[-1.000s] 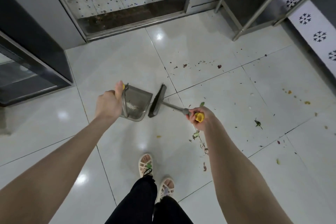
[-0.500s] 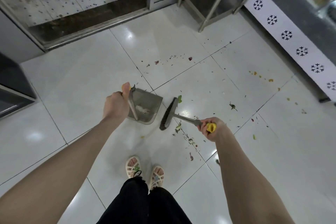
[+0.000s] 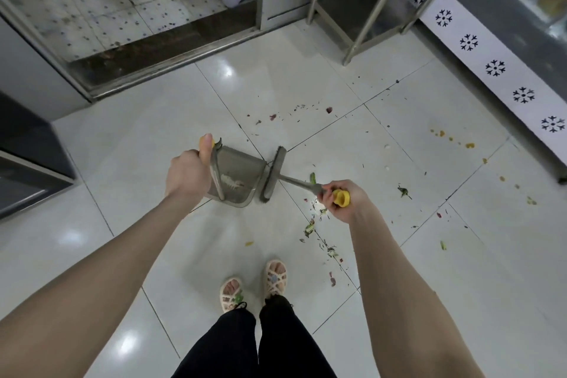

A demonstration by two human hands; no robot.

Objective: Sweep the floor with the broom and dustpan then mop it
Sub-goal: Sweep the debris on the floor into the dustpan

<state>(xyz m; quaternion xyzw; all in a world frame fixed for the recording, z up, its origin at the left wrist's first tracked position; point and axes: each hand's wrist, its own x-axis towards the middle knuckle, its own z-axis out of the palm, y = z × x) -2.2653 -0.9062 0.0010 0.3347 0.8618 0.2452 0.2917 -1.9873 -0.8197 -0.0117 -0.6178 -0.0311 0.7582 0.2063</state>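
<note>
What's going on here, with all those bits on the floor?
A person is sweeping. The left hand holds the dustpan by its handle; the right hand grips the broom, its head right at the pan's mouth. Many scraps lie scattered over the floor, mostly to the right.

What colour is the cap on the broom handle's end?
Yellow cap, held in the right hand; the head view shows it clearly.
</note>
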